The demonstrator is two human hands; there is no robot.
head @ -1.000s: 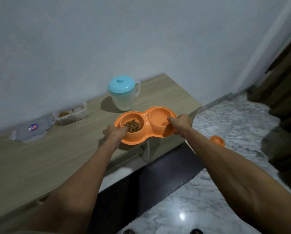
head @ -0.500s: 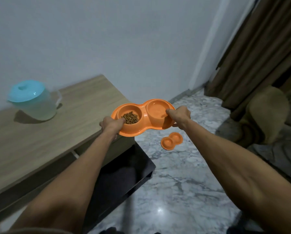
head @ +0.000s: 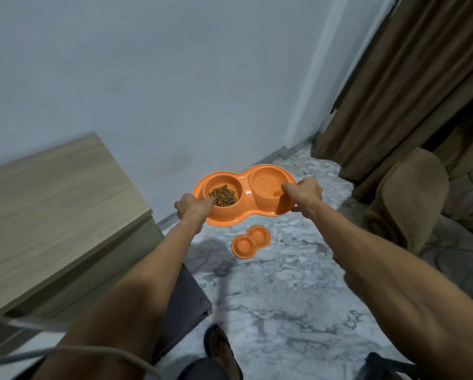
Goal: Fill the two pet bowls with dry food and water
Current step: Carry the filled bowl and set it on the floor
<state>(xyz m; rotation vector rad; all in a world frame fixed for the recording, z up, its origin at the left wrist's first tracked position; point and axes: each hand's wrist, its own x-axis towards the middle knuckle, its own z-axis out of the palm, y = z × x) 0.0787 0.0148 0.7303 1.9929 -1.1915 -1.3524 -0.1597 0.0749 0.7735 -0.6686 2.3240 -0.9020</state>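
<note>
An orange double pet bowl (head: 245,185) hangs in the air over the marble floor, held level by both hands. Its left cup holds brown dry food (head: 223,195); its right cup (head: 268,185) looks shiny, and whether it holds water is hard to tell. My left hand (head: 192,207) grips the left rim with the thumb over the edge by the food. My right hand (head: 304,193) grips the right rim. A second, smaller-looking orange double bowl (head: 251,241) lies on the floor below, with both cups bare.
A wooden cabinet top (head: 51,204) stands at the left, with a dark open door (head: 186,303) beneath it. Brown curtains (head: 411,78) and a brown cushioned seat (head: 411,198) fill the right. A sandalled foot (head: 220,349) stands on the marble floor (head: 279,297).
The held bowl has been carried off the cabinet top and rightward over the floor. The view has swung right, so the jug and food container have left the frame.
</note>
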